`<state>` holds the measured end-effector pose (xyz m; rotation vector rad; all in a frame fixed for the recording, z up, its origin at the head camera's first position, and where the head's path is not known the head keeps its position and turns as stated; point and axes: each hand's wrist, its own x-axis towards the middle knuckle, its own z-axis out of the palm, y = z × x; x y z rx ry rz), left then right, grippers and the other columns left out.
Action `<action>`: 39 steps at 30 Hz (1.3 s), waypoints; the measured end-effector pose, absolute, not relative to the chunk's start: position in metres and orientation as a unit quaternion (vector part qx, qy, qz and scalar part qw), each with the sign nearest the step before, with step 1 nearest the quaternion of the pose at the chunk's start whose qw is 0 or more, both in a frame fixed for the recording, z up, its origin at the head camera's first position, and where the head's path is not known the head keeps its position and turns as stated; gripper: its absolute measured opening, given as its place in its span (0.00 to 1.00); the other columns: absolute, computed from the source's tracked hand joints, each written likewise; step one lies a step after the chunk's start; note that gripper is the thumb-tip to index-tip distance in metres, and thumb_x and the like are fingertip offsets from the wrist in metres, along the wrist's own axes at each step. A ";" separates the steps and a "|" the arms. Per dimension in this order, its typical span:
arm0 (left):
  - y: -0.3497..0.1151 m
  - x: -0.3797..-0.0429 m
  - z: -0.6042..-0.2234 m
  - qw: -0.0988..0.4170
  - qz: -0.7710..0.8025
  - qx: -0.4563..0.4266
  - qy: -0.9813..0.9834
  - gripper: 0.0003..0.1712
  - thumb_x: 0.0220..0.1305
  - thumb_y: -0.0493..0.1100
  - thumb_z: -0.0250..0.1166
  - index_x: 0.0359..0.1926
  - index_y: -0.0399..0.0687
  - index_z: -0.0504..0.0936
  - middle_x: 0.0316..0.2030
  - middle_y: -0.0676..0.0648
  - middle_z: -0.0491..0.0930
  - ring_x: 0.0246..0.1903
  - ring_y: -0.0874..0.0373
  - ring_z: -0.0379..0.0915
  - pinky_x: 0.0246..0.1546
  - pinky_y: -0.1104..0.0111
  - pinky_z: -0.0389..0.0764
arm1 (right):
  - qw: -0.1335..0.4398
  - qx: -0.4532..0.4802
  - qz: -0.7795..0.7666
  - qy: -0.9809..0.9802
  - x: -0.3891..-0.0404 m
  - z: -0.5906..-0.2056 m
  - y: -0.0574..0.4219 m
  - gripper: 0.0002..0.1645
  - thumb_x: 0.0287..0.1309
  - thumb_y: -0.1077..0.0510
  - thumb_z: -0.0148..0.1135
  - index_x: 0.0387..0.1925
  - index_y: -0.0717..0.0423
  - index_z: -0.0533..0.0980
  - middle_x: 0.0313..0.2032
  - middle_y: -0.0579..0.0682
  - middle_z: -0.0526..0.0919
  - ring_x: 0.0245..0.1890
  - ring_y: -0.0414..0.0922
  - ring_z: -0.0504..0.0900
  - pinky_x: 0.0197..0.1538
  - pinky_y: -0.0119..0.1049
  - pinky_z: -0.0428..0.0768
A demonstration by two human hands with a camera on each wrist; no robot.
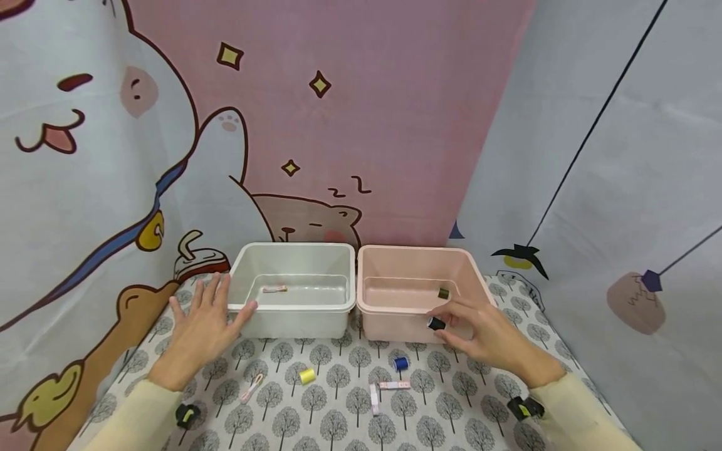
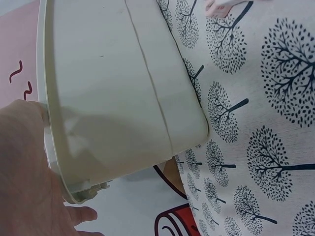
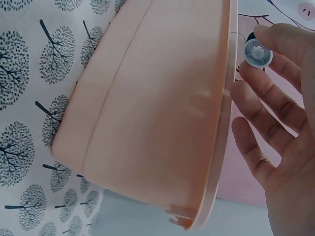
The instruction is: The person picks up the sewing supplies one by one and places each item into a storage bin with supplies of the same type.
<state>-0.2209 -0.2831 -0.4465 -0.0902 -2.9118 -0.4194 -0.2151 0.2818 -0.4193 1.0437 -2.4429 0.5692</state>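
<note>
My right hand (image 1: 491,332) pinches a black thread spool (image 1: 436,324) between thumb and fingers, at the front rim of the pink bin (image 1: 389,326). In the right wrist view, the spool's pale round end (image 3: 258,53) shows beside the bin's rim. A dark green spool (image 1: 444,293) lies inside that bin. My left hand (image 1: 203,329) has its fingers spread at the left front corner of the white bin (image 1: 293,322), the thumb by the rim. Inside the white bin is a small folded pinkish tape (image 1: 274,289).
On the tree-print cloth (image 1: 338,426) lie a yellow spool (image 1: 307,376), a blue spool (image 1: 401,364), a pinkish folded tape (image 1: 251,388) and two pale marked strips (image 1: 395,385). A cartoon-printed curtain (image 1: 395,125) hangs behind the bins.
</note>
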 end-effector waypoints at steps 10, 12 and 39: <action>-0.282 -0.221 -0.444 0.100 -0.139 -0.031 -0.985 0.63 0.88 0.81 0.44 0.96 0.36 0.44 0.93 0.24 0.43 0.91 0.14 0.37 0.77 0.07 0.23 | 0.195 0.362 0.200 -0.889 -0.221 -0.411 0.280 0.25 0.67 0.55 0.87 0.63 0.38 0.91 0.52 0.42 0.96 0.47 0.40 0.95 0.49 0.45 0.97; -0.282 -0.221 -0.444 0.099 -0.140 -0.030 -0.985 0.63 0.88 0.81 0.44 0.96 0.36 0.44 0.93 0.23 0.43 0.91 0.14 0.37 0.77 0.07 0.23 | 0.190 0.363 0.203 -0.890 -0.223 -0.409 0.280 0.24 0.67 0.55 0.87 0.63 0.39 0.91 0.57 0.48 0.96 0.47 0.41 0.96 0.49 0.46 0.98; -0.282 -0.222 -0.447 0.095 -0.141 -0.027 -0.985 0.64 0.87 0.81 0.44 0.96 0.36 0.44 0.94 0.27 0.44 0.92 0.16 0.36 0.77 0.08 0.22 | 0.191 0.382 0.231 -0.874 -0.251 -0.406 0.282 0.24 0.65 0.61 0.87 0.61 0.47 0.91 0.44 0.38 0.95 0.41 0.34 0.91 0.43 0.33 0.95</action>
